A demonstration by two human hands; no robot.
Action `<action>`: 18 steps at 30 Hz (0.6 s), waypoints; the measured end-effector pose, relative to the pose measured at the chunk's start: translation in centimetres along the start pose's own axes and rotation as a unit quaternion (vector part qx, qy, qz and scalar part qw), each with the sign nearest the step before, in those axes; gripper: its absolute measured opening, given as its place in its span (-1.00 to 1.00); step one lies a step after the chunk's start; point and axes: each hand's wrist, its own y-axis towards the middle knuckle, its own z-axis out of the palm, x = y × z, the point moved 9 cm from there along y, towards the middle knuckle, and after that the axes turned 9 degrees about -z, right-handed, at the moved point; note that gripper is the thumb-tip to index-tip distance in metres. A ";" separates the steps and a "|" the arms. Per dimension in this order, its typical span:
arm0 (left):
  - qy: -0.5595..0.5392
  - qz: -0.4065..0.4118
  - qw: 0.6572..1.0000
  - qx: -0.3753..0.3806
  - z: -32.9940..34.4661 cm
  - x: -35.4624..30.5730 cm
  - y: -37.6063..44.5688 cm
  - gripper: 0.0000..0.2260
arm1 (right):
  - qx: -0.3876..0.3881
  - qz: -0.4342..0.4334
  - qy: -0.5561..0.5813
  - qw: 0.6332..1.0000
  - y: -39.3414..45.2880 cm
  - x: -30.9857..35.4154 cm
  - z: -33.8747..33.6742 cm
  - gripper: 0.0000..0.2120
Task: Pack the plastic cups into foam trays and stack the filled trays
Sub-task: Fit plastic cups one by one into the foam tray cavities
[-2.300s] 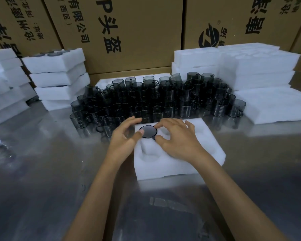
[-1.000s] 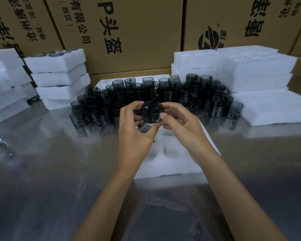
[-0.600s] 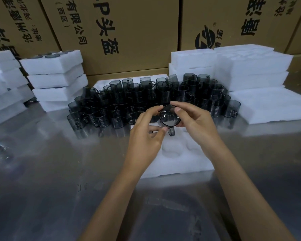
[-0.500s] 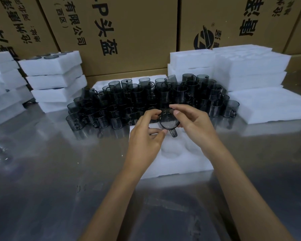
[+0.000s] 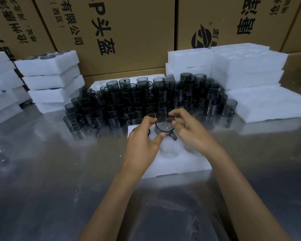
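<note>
A smoky grey plastic cup [image 5: 164, 125] with a small handle sits low over a back pocket of the white foam tray [image 5: 177, 164] on the steel table. My left hand [image 5: 142, 145] pinches its rim from the left with thumb and fingers. My right hand [image 5: 189, 131] pinches the rim from the right. Another cup's dark rim [image 5: 149, 131] shows in the pocket behind my left hand, mostly hidden. A big cluster of several loose grey cups [image 5: 146, 101] stands just behind the tray.
Stacks of filled foam trays [image 5: 49, 79] stand at the back left, with more at the far left [image 5: 0, 87]. Empty foam trays [image 5: 247, 66] are piled at the back right, with a flat foam sheet [image 5: 268, 101] beside them. Cardboard boxes [image 5: 129, 32] wall the back.
Both hands lifted a cup from the pile, turned it in the air, then carried it down and right onto the tray. The first cup stays in its pocket.
</note>
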 end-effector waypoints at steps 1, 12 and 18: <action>0.005 -0.004 1.000 0.005 0.1 0.1 0.0 -0.68 | 0.004 -0.001 -0.014 1.000 -0.1 0.1 0.0 -0.80; 0.042 -0.030 0.998 0.039 1.1 0.9 0.1 -0.69 | -0.030 -0.008 -0.159 0.987 0.1 -0.5 -1.4 -0.76; 0.161 -0.016 0.987 0.021 1.7 1.2 0.0 -0.61 | 0.011 0.011 -0.233 0.972 0.2 -1.5 -0.6 -0.72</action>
